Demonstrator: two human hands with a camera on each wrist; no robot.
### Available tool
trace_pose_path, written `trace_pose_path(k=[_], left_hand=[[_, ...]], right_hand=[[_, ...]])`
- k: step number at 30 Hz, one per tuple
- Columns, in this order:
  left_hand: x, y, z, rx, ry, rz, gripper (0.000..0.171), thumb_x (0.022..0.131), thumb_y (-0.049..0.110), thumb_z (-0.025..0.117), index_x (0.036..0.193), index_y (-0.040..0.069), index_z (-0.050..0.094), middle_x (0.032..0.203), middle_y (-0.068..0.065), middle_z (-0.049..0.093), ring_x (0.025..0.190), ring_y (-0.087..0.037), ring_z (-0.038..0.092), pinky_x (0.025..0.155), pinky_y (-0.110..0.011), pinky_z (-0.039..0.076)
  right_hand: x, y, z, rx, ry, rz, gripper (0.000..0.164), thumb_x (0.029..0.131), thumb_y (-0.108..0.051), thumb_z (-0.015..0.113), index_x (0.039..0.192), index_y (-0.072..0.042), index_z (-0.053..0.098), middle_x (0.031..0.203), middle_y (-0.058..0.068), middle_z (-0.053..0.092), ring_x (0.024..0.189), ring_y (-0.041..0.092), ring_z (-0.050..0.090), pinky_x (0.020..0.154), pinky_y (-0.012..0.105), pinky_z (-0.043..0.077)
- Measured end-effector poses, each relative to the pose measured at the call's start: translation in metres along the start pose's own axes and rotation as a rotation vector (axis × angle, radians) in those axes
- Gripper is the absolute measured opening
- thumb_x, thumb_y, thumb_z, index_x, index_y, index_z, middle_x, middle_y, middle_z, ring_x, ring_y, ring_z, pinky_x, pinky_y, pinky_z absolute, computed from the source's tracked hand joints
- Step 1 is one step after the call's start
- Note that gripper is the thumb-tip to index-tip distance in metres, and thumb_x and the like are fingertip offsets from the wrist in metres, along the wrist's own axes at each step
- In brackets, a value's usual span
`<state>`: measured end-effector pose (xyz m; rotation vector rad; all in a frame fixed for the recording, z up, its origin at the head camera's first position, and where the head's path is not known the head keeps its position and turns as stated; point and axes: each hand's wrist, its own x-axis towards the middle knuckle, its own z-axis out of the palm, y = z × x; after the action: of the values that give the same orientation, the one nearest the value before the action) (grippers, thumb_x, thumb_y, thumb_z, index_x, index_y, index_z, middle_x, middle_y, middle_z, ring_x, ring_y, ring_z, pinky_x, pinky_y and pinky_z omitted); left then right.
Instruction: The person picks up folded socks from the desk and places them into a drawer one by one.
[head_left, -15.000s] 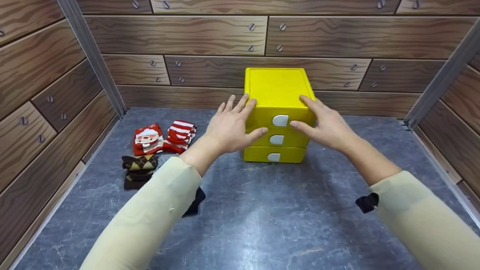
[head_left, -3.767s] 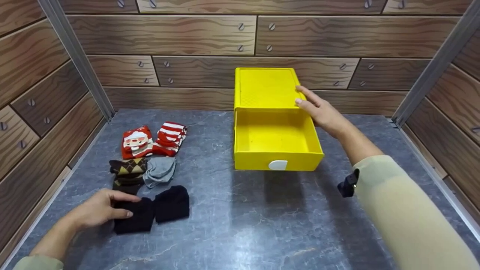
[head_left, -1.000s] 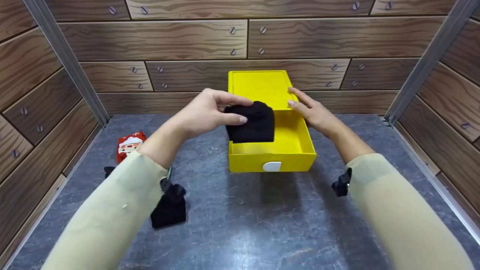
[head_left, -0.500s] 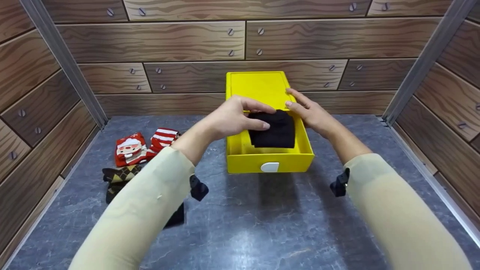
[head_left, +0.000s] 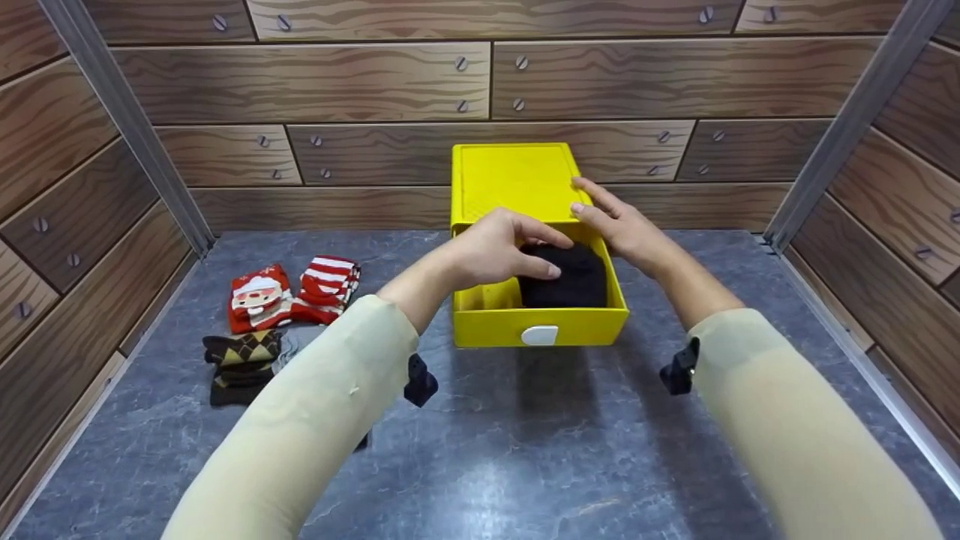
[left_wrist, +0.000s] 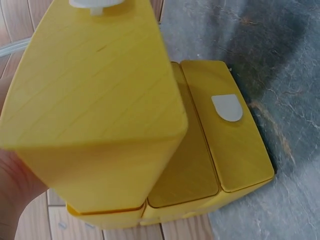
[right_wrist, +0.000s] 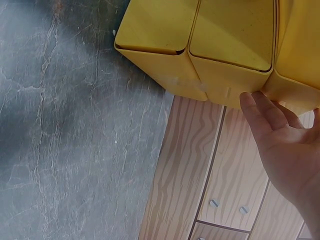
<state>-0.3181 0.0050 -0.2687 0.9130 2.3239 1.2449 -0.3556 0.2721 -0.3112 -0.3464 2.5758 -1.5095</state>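
In the head view my left hand (head_left: 501,251) pinches a folded black sock (head_left: 574,281) between thumb and fingers. The sock is inside the pulled-out top drawer (head_left: 487,328) of a small yellow drawer unit (head_left: 517,176), towards its right side. My right hand (head_left: 626,231) steadies the unit's right side, fingertips near the top edge; in the right wrist view, straight fingers (right_wrist: 265,110) touch the yellow side wall. The left wrist view shows the drawer's front and underside, with the lower drawers (left_wrist: 225,125) pushed in; the sock is hidden there.
Left on the grey tabletop (head_left: 480,465) lie red Santa socks (head_left: 292,296), brown argyle socks (head_left: 244,367) and a grey sock (head_left: 287,351), partly behind my left forearm. A dark edge (head_left: 363,442) of another item shows below that sleeve. Wood-patterned walls (head_left: 375,82) enclose the table.
The drawer was pulled out and the left hand picked the black sock off the table. Over the last second it carried the sock right and down into the drawer. The right hand has stayed put.
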Motion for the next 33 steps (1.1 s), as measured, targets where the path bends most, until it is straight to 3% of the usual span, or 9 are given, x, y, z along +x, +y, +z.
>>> trace_pose_path(k=[21,33], left_hand=[[0.006,-0.002,0.015,0.054,-0.038,-0.034,0.039,0.096,0.024,0.081,0.135,0.021,0.076,0.126,0.009,0.073,0.116,-0.016,0.062,0.113,-0.038,0.044],[0.011,-0.005,0.019,0.156,-0.075,0.03,0.041,0.096,0.023,0.082,0.136,0.014,0.075,0.126,0.006,0.075,0.117,-0.016,0.063,0.108,-0.032,0.047]], right_hand=[[0.0,-0.001,0.0,0.021,0.002,-0.017,0.077,0.106,-0.063,0.053,0.171,-0.036,0.021,0.174,0.013,0.02,0.149,0.039,0.041,0.116,0.063,0.039],[0.0,0.0,0.0,0.038,-0.011,-0.025,0.077,0.107,-0.061,0.053,0.171,-0.036,0.019,0.174,0.012,0.021,0.149,0.038,0.041,0.116,0.063,0.039]])
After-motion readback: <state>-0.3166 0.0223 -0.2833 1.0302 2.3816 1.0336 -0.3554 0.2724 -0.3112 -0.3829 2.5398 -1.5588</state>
